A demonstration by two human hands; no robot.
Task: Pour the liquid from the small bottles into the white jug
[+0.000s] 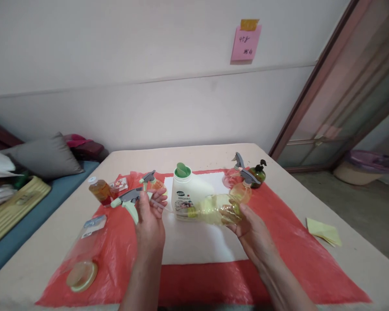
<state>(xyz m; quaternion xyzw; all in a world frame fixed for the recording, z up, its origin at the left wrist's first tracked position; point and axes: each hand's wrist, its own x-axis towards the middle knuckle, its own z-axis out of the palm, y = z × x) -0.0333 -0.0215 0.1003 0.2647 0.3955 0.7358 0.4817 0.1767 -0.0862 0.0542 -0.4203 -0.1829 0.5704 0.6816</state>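
My left hand (152,216) grips a grey and pale green trigger sprayer head (129,198) on its side. Its thin dip tube (162,206) points right, toward the mouth of a clear yellowish plastic bottle (214,209); I cannot tell whether the tip is inside. My right hand (251,229) is closed around the base of that bottle, which lies level in the air with its neck to the left. Just behind the bottle stands a white jug (192,188) with a label and a green spout, partly hidden by the bottle.
White paper (207,250) lies on red plastic sheeting (278,242) over the table. Around it are an amber bottle (100,191), other spray bottles (243,190), a dark green pump bottle (257,175), a round lid (82,275) and yellow sticky notes (323,231).
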